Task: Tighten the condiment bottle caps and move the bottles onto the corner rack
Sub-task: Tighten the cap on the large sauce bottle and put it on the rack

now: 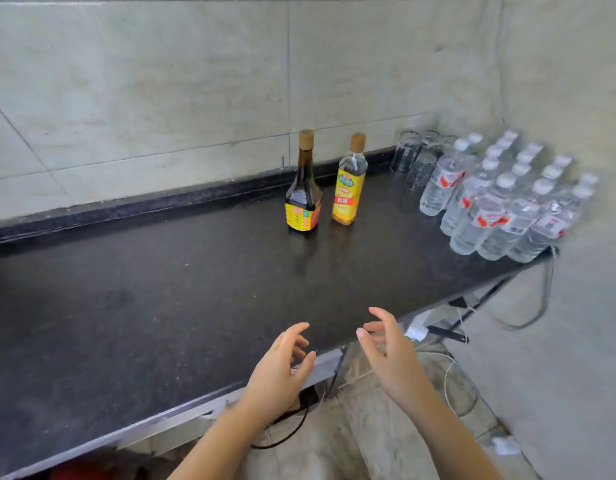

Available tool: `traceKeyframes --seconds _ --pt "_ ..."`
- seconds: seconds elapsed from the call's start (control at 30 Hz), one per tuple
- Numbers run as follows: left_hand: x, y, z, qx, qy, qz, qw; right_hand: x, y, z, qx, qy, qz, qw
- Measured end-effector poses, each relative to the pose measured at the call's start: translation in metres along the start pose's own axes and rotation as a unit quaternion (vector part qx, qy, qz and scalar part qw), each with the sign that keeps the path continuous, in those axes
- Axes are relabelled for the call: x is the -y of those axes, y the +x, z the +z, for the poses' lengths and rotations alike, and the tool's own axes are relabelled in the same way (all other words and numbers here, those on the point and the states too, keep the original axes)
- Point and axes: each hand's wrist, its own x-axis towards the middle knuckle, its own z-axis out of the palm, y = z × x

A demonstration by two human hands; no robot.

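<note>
The left hand (279,372) and the right hand (389,355) hover side by side over the near edge of the bench (161,299), palms turned toward each other. Both hands are open, fingers loosely curled and spread, and neither has hold of anything. A narrow gap lies between them; they do not touch each other, and whether they touch the bench cannot be told.

Well beyond the hands, toward the back wall, 2 condiment bottles stand upright on the dark bench surface, near each other but apart. The dark bottle (303,188), ahead of the left hand, has a long thin neck, a tan cap and a yellow and red label low on its body. The yellow-labelled bottle (350,181), ahead of the right hand, is clear at the shoulder and carries a tan cap as well. Both caps sit on the bottles; how tightly cannot be told.

Further off, beyond the right hand and to its right, a few clear drinking glasses (415,161) stand in the back corner of the bench. Just beside them, a block of small water bottles (507,202) with white caps and red and white labels fills the right end of the bench.

Below the right hand, under the bench edge, cables (455,382) hang and lie on the floor. A pale tiled wall (161,91) rises behind the bench.
</note>
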Motion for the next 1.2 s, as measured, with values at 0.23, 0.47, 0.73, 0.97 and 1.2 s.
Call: traceKeyframes --seconds 0.23,0.47,0.73,0.97,1.2 --pt "-0.057 0.051 0.042 -0.023 -0.025 -0.002 0.999 -0.023 0.067 -0.07 0.024 -0.01 -0.031 0.999" --pt "-0.056 0.117 0.014 -0.094 -0.005 -0.022 0.995 0.009 0.152 -0.07 0.064 -0.014 -0.079 0.995" --pt "-0.052 0.236 -0.043 -0.164 -0.019 -0.033 0.986 0.084 0.264 -0.055 0.088 -0.038 -0.167 0.981" --pt "-0.048 0.328 -0.08 -0.19 -0.013 -0.052 0.98 0.145 0.351 -0.031 0.076 -0.096 -0.274 0.954" --pt "-0.05 0.384 -0.075 -0.162 -0.081 -0.072 0.981 0.168 0.402 -0.009 0.148 -0.295 -0.397 0.856"
